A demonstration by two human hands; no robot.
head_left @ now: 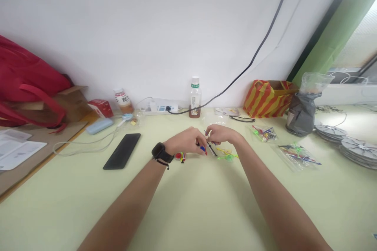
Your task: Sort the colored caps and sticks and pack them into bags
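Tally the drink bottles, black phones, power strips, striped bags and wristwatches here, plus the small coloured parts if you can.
Drink bottles: 2
Black phone: 1
Power strip: 1
Striped bag: 1
Wristwatch: 1
Total: 6, excluding small coloured parts, too blurred and overlapping to count.

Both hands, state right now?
Left hand: closed, apparently holding a small blue piece.
Right hand: curled; whether it holds anything can't be told.

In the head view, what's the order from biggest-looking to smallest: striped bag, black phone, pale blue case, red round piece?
Largest to smallest:
1. Striped bag
2. Black phone
3. Pale blue case
4. Red round piece
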